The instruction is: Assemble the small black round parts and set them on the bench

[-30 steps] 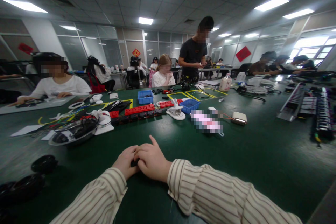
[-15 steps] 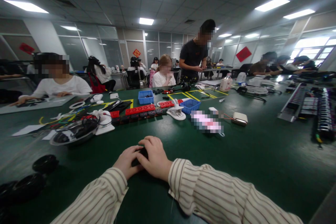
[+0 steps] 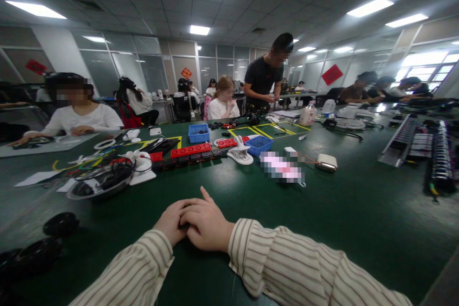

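Observation:
My left hand (image 3: 171, 222) and my right hand (image 3: 208, 224) meet low over the green table (image 3: 272, 215), in front of me. Curled around something, the left fingers are mostly covered by the right hand. The right fingers bend over the left ones, while one finger sticks up and forward. Only a dark sliver of a small black part (image 3: 182, 225) shows between the hands; its kind is hidden. Beyond them lie a row of red and black blocks (image 3: 191, 151) and a white clip stand (image 3: 240, 153).
Black rings (image 3: 60, 224) lie at the left edge. A clear bowl (image 3: 100, 189) holds dark parts and cables. Blue bins (image 3: 199, 133) stand behind the blocks. A cream case (image 3: 326, 162) and metal strips (image 3: 396, 146) lie to the right. Co-workers (image 3: 265, 76) are around the table.
The right fingers have slid down and curled over the left hand, with one finger now raised. The black part, more visible before, is now almost covered.

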The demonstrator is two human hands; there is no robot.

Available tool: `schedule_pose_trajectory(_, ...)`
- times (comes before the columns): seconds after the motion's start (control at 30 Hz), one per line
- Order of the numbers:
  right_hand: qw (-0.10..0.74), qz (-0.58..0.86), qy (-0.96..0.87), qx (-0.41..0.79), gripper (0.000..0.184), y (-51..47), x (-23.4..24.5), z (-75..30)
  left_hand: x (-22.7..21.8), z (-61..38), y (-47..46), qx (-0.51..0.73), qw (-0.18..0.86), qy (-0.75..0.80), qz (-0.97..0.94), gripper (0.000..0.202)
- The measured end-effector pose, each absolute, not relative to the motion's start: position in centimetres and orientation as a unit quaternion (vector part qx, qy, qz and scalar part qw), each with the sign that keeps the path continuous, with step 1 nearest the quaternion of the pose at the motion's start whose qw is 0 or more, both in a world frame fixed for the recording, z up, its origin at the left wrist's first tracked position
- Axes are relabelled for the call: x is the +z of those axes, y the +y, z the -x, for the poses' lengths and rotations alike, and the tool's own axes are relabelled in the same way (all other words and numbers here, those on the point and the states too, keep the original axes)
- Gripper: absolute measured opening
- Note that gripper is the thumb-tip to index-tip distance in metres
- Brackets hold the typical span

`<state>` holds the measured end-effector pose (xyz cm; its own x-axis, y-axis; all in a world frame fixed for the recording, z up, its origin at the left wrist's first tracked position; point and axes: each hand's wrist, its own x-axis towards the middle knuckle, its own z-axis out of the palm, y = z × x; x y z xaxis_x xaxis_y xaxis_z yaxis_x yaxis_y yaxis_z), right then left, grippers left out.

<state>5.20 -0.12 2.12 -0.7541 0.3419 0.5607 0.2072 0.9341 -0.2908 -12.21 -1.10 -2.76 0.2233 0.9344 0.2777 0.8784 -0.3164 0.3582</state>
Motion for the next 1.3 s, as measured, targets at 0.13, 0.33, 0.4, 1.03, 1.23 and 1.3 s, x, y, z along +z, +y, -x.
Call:
schedule_pose_trajectory(0.13,0.371,0.228,-0.891,0.126,0.025,-0.2,2.4,-5.2,-2.2,12.0,-1.3,0.22,0.063,0.559,-0.797,0.041)
schedule_pose_trajectory(0.33,0.373,0.285,-0.87,0.15,0.021,0.4,1.8,-4.8,-2.8,12.4,-1.0,0.233,0.048,0.554,-0.798,0.046)
schedule_pose_trajectory(0.4,0.361,0.275,-0.879,0.143,0.018,0.5,1.7,-4.7,-3.1,12.5,-0.9,0.228,0.049,0.557,-0.797,0.046)
schedule_pose_trajectory(1.03,0.384,0.297,-0.867,0.11,0.034,-0.2,2.3,-5.0,-2.5,12.2,-1.1,0.223,0.054,0.572,-0.787,0.046)
schedule_pose_trajectory(1.23,0.355,0.292,-0.882,0.109,0.014,0.5,1.7,-4.8,-3.3,12.5,-0.9,0.21,0.05,0.571,-0.792,0.046)
schedule_pose_trajectory(1.3,0.359,0.259,-0.89,0.11,0.012,0.6,1.6,-4.8,-3.3,12.5,-0.9,0.209,0.048,0.57,-0.793,0.047)
